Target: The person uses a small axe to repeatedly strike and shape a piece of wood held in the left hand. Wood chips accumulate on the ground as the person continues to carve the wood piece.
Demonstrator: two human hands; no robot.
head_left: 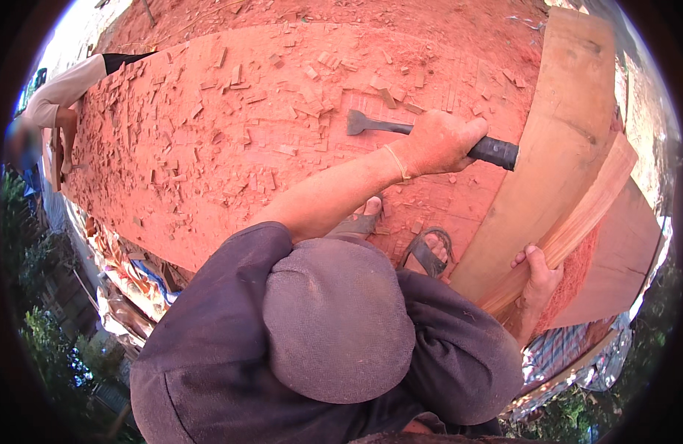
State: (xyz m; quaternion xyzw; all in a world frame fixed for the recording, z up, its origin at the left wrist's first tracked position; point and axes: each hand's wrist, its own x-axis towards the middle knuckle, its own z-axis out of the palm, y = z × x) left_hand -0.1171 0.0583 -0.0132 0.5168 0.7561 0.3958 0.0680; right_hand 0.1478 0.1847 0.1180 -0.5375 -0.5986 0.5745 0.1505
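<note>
My left hand [441,140] is closed around a flat chisel [495,152] by its black-wrapped handle. Its wide blade points left, held above red, chip-strewn ground [230,170]. My left arm, with a thin band at the wrist, reaches across to the right. Lower right, my right hand [537,281] grips the edge of a narrow reddish plank [589,211], thumb and fingertips showing. Beside that plank lies a broad, pale brown board [556,126], curved in this view. A rounded dark grey cloth shape [337,318] sits between my dark sleeves. Two sandalled feet [429,251] stand near the boards.
Wood chips [308,107] litter the red ground. Another person [67,96] in pale clothing is at the far left. A brown panel [615,251] and reddish fibrous shavings [574,277] lie beyond the plank. Silvery and striped sheeting [560,355] is at lower right.
</note>
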